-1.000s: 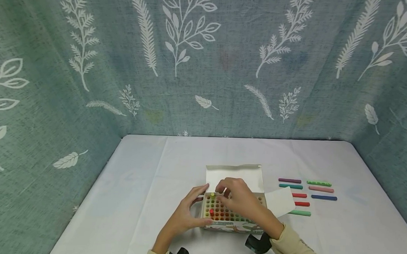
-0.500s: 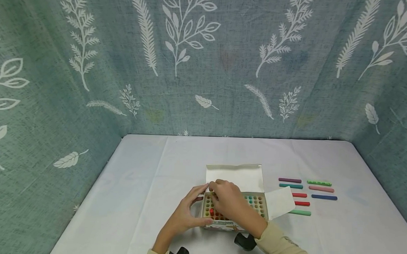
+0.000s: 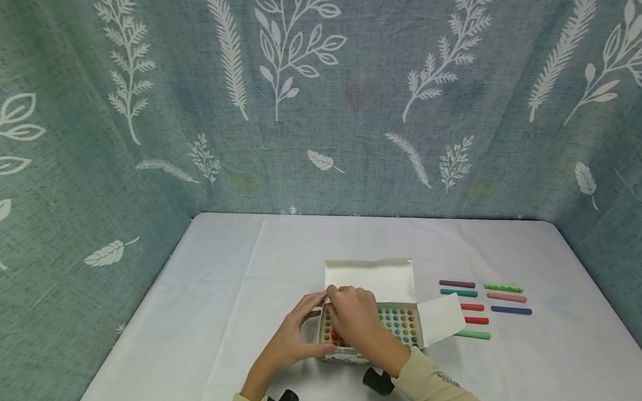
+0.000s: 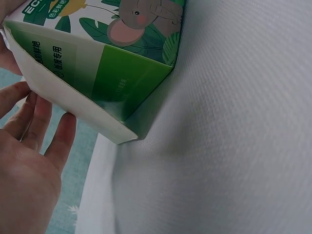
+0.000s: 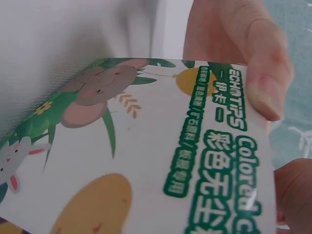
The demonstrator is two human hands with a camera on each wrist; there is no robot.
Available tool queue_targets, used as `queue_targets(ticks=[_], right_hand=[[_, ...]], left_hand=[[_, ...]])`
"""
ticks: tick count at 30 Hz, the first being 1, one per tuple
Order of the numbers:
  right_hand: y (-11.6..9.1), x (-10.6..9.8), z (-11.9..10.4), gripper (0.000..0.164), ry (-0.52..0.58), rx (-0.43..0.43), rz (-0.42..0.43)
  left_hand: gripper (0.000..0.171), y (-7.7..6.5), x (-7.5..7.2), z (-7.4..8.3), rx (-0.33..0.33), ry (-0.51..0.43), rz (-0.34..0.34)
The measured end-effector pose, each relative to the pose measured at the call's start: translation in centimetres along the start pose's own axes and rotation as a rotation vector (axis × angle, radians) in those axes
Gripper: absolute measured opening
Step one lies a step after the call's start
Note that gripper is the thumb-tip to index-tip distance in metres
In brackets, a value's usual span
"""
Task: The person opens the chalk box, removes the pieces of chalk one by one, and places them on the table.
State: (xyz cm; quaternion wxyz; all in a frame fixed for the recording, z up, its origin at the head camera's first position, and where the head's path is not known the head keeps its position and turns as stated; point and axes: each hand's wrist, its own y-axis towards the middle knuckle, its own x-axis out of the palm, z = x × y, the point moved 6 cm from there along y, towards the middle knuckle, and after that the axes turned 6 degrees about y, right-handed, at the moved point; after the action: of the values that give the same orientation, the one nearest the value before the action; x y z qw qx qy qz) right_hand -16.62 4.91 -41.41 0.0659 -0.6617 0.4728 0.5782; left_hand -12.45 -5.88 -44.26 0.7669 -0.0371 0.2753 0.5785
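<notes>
A chalk box stands with its lid raised, and a grid of holes fills its top. My left hand grips the box's left end, thumb along the front edge and fingers at the back corner. In the left wrist view, the fingers of my left hand touch the side flap. Over the back left of the grid, my right hand has curled fingers, pinching where a yellow-green chalk stick stands; the fingers hide most of it. A red chalk stick pokes up near the front left.
To the right lie several loose chalk sticks, among them a purple one, a blue one and a pale green one. The white side flap sticks out toward them. A white cloth covers the table.
My right hand has moved left across the grid onto the yellow-green chalk stick, which it now covers. More holes show on the right. My left hand has stayed on the box.
</notes>
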Motion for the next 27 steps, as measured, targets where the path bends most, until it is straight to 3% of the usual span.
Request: queue_targets(ticks=[7,14,20,27], right_hand=[[0.0,0.0,0.2,0.019,0.036,0.015,0.064],[-0.1,-0.4,0.5,0.005,0.123,0.036,0.08],[0.3,-1.5,0.3,0.003,0.165,-0.004,0.092],[0.6,-2.0,0.3,0.003,0.2,-0.02,0.018]], left_hand=[[0.086,0.0,0.1,-0.1,0.002,-0.005,-0.005],[0.086,0.0,0.2,-0.2,-0.009,0.007,-0.005],[0.087,0.0,0.2,-0.1,-0.005,0.015,-0.002],[0.088,0.0,0.1,-0.1,0.005,0.017,-0.003]])
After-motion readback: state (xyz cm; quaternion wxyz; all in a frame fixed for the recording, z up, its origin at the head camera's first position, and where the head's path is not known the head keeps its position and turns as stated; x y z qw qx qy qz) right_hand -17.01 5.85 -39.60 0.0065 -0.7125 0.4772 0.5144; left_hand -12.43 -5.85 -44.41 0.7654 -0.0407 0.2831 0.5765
